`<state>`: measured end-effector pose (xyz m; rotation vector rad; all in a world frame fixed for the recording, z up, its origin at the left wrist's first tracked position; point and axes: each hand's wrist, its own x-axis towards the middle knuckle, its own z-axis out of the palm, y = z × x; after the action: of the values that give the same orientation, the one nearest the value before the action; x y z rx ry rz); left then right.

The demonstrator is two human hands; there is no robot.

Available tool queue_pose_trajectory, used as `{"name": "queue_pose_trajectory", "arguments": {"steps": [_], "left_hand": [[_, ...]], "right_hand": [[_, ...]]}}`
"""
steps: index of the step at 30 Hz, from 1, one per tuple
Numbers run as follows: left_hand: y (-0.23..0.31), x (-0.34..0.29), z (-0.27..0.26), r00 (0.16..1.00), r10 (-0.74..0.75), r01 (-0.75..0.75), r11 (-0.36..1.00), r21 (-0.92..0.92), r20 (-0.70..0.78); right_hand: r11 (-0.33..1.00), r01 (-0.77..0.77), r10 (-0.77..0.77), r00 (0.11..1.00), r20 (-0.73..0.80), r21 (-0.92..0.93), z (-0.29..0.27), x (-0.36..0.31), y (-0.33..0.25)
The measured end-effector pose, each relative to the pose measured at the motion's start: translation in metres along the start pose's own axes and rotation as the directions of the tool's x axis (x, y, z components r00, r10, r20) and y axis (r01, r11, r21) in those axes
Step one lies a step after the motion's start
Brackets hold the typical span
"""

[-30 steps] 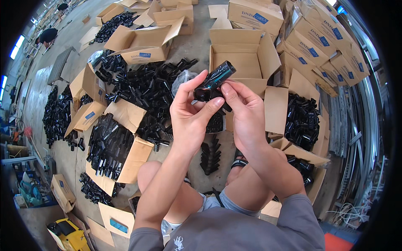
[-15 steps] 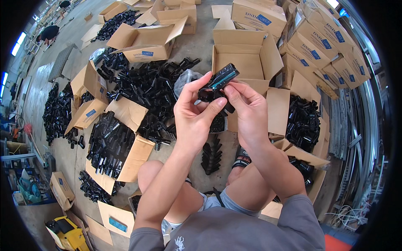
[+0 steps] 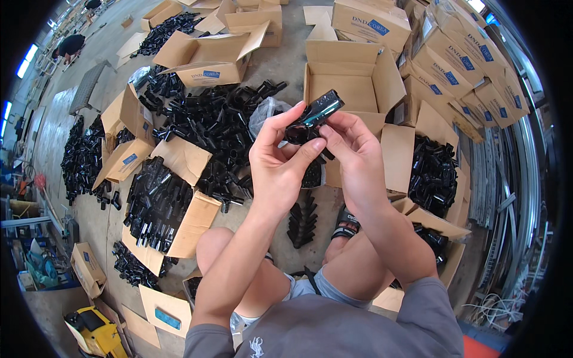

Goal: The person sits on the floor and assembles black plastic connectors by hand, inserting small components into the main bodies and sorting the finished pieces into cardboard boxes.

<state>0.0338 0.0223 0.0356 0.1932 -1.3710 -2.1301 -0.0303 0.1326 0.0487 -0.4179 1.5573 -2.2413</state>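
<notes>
A glossy black pipe fitting (image 3: 322, 108), a short tube with a ring-like part at its lower left, is held up in front of me, tilted toward the upper right. My left hand (image 3: 280, 152) grips its left side between thumb and fingers. On the other side my right hand (image 3: 356, 156) pinches its lower right part with thumb and forefinger. Below my hands, between my feet, a stacked row of black fittings (image 3: 302, 221) lies on the floor. A clear plastic bag (image 3: 267, 114) sits just left of the fitting, partly behind my left hand.
Loose black fittings (image 3: 206, 122) are heaped ahead to the left. An open box of fittings (image 3: 431, 179) stands at my right, and an open carton (image 3: 343, 83) ahead. Closed cartons (image 3: 462, 65) are stacked at the far right beside long metal profiles (image 3: 525, 173). A phone (image 3: 168, 318) lies on a flap.
The fitting has turned slightly in my fingers, and its bluish reflection has shrunk. Both hands keep their grip and have barely shifted.
</notes>
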Motion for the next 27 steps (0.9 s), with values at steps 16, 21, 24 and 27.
{"name": "queue_pose_trajectory", "arguments": {"steps": [16, 21, 24, 27], "left_hand": [[0.005, -0.002, -0.002, 1.0, 0.0, 0.0, 1.0, -0.013, 0.026], [0.004, 0.0, -0.004, 1.0, -0.006, 0.008, 0.996, -0.088, 0.022], [0.004, 0.0, -0.007, 0.999, -0.035, 0.037, 0.997, -0.063, 0.03], [0.005, -0.001, -0.005, 0.999, -0.016, 0.017, 0.999, -0.048, 0.031]], "right_hand": [[0.978, 0.126, -0.123, 0.992, 0.032, -0.169, 0.0, 0.007, 0.009], [0.944, 0.272, -0.255, 0.961, 0.111, -0.187, -0.005, 0.008, 0.013], [0.955, 0.217, -0.197, 0.974, 0.117, -0.2, -0.005, 0.008, 0.012], [0.941, 0.243, -0.228, 0.969, 0.091, -0.236, -0.005, 0.009, 0.021]]}}
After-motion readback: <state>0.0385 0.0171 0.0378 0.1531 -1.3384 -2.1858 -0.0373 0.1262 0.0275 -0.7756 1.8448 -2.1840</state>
